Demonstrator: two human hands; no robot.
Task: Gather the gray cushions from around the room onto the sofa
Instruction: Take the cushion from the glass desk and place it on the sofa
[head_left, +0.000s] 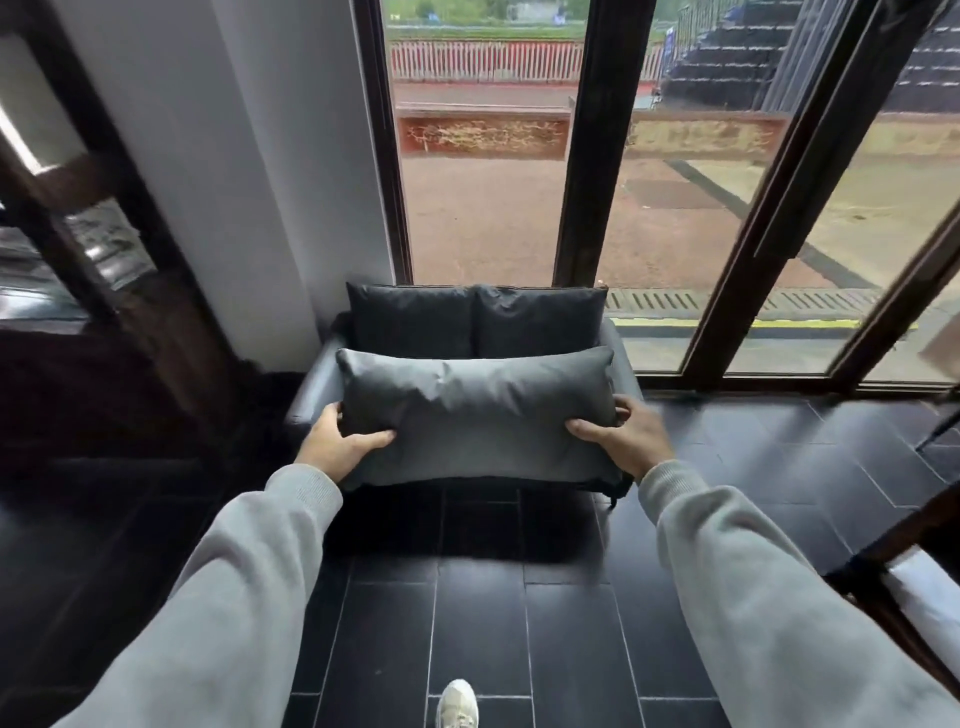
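Note:
I hold a long gray cushion (475, 413) flat in front of me, over the seat of a small dark gray sofa (317, 382). My left hand (337, 444) grips its left end and my right hand (621, 439) grips its right end, thumbs on top. Two darker cushions (410, 319) (540, 319) stand upright side by side against the sofa's back, under the window. The held cushion hides most of the seat.
The sofa stands against tall dark-framed windows (592, 156), with a white wall (249, 156) and dark wooden frames (104, 249) to its left. Black floor tiles (478, 623) lie in front. Dark furniture (904, 587) edges in at the right. My shoe (457, 701) shows below.

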